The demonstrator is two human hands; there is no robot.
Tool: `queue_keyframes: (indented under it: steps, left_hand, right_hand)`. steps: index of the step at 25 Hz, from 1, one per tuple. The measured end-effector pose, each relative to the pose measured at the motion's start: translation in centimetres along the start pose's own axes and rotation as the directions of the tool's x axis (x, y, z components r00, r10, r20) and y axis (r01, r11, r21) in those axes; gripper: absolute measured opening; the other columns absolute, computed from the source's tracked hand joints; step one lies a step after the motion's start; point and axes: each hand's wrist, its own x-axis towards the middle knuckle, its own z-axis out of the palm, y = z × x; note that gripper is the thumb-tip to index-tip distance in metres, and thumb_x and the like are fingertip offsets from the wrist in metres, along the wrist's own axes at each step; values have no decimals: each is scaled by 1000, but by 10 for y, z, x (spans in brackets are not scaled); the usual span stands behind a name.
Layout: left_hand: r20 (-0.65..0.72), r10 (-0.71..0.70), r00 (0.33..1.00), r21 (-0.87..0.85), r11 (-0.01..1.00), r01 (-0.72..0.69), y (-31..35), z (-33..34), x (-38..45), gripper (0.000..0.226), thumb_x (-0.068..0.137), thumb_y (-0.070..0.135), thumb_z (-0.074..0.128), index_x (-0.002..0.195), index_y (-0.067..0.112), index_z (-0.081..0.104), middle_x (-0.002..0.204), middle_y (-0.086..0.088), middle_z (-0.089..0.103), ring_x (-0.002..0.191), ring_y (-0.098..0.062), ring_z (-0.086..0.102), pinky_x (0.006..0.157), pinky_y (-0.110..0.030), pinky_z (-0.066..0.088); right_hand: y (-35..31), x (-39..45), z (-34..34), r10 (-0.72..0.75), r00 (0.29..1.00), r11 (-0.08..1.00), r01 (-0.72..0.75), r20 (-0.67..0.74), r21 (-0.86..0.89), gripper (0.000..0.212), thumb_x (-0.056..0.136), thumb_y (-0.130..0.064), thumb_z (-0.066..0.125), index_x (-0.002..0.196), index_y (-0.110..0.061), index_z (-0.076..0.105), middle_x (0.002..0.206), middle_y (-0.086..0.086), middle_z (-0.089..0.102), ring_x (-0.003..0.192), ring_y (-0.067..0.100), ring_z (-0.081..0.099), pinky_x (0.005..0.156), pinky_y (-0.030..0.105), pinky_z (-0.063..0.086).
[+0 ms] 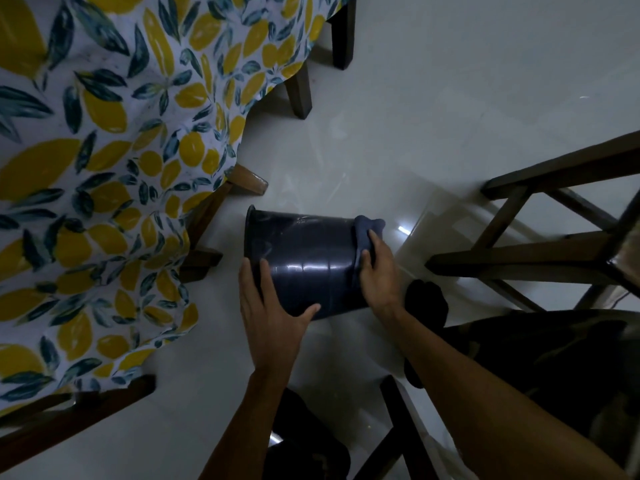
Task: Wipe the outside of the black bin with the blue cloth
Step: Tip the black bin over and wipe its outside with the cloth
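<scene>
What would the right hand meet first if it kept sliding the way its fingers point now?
Its fingers aim up-left along the blue cloth on the black plastic bin's base end. The right hand would probably cross the cloth, then pass onto bare white floor; depth is unclear.

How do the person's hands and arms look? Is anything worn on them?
Both the left hand and the right hand are bare: no gloves, and no rings, watch or bracelet visible. Both forearms are uncovered as far as the picture's edge, so no sleeves show.
</scene>
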Motion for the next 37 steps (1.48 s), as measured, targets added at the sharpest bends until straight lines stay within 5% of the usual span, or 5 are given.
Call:
queue_keyframes:
  steps: [13,21,25,32,37]
  left_hand:
    - [316,51,947,541,811,-224,-5,-10,15,158,49,94,64,158,11,-15,164,-19,-25,154,-35,-17,122,-63,0]
    - [323,171,931,440,843,-308,-27,-8,23,159,47,91,69,158,3,-5,168,-20,-2,156,-34,0,124,-50,18]
    - [253,242,937,432,838,-333,-34,-2,14,135,65,71,73,158,-1,6,167,-22,8,155,-36,10,122,-51,24]
    - [309,163,937,438,850,-293,-36,0,11,162,44,87,74,158,2,-4,168,-19,-3,156,-33,-1,124,-48,11]
    - [297,173,939,444,846,-296,-40,5,2,158,47,88,73,158,-1,5,168,-19,-2,156,-32,0,124,-54,16]
  right_hand:
    - [28,-68,-17,-95,995,986,95,7,-140,59,98,-3,57,153,-18,42,151,9,49,133,28,52,113,40,41]
    - [-11,-77,12,-463,834,745,549,300,-379,65,95,-13,65,154,-17,38,156,18,44,143,37,43,116,50,37]
    - [-15,-67,53,-503,686,471,727,525,-499,58,108,-47,22,160,-20,22,167,15,23,154,35,22,124,55,22]
    - [-9,18,30,-153,952,672,297,265,-679,71,102,-55,3,159,-21,29,165,14,30,149,36,28,123,52,20]
    - [2,-50,27,-358,874,604,485,328,-633,60,107,-42,15,160,-16,27,167,12,23,155,37,16,126,53,14]
